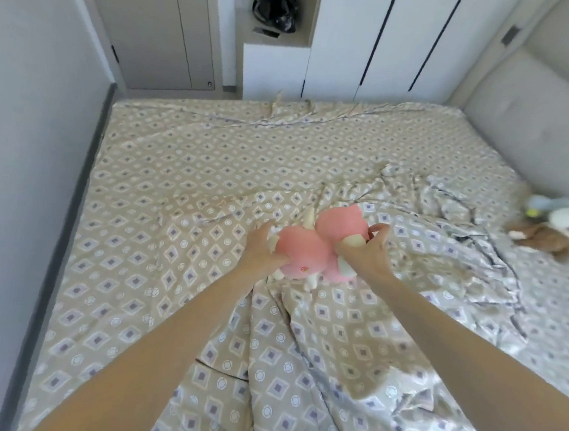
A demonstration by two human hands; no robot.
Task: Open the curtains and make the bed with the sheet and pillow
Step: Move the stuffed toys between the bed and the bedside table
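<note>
The bed (pixel 165 143) fills most of the view, covered in a beige diamond-patterned sheet (pixel 315 355) that lies flat over the bed's far-left part and is bunched into folds toward its near-right part. A padded headboard (pixel 531 133) runs along the bed's right side and white wardrobe doors (pixel 378 34) stand beyond its far edge. Over the bed's middle, a pink plush toy (pixel 307 248) is held just above the folds: the left grip (pixel 263 248) clasps its left side, the right grip (pixel 369 250) curls round its right. Two more soft toys (pixel 557 225) lie by the headboard. A black bag (pixel 275 5) sits in a niche beyond the bed.
</note>
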